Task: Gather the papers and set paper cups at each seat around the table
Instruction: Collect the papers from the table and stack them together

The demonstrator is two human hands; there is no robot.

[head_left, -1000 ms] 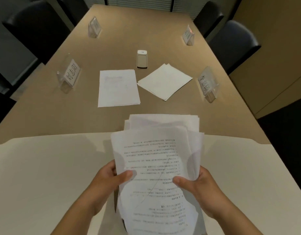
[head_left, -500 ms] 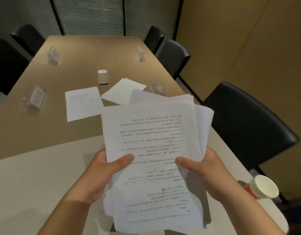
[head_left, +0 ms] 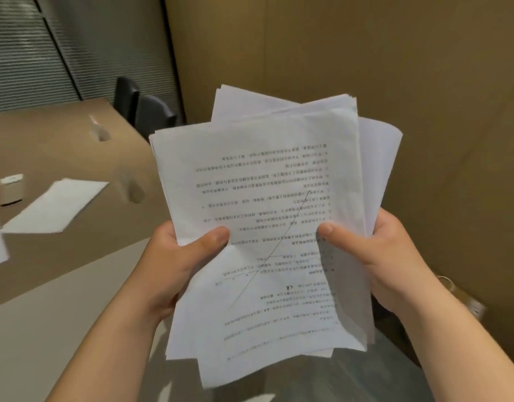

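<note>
Uneven paper stack point(head_left: 267, 216) held upright at chest level, long axis away from body, left hand point(head_left: 174, 262) and right hand point(head_left: 377, 256) pinching opposite side edges thumbs-on-top; loose sheets point(head_left: 54, 206) left on tabletop point(head_left: 61, 140), off left, nearer left hand.

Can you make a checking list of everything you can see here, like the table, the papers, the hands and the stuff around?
Surface: brown table with a pale section nearer the person.
Job's things: uneven stack of printed papers held up; loose sheet lies on the table; no cups seen.
Clutter: small white device; two blurred clear stands.
Hands: left hand and right hand both grip the stack, thumbs on top.
Cables: nothing seen.
Surroundings: black chair, blinds, tan wall.
</note>
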